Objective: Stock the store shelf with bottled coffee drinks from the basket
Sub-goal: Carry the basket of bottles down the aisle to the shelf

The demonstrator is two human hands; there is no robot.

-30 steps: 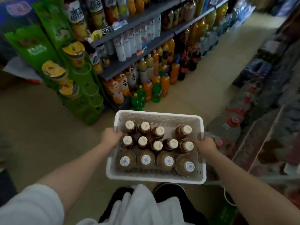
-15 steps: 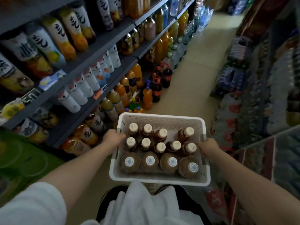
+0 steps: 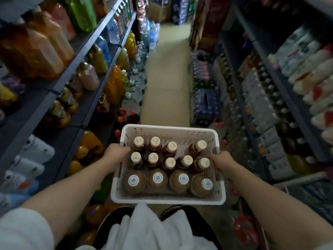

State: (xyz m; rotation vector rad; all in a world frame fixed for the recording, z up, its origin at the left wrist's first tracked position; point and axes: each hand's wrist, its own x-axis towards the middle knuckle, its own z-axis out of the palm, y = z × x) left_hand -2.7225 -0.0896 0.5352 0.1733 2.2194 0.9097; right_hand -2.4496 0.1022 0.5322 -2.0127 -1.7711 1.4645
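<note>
White perforated basket (image 3: 168, 200) holds brown bottles (image 3: 156, 181) with cream and white caps

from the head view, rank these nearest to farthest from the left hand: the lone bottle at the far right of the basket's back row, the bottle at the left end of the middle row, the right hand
Measured from the left hand on the basket's left rim:
1. Left-end middle-row bottle, just inside the left wall.
2. Lone back-row bottle, far right corner.
3. Right hand, on the opposite rim.
</note>
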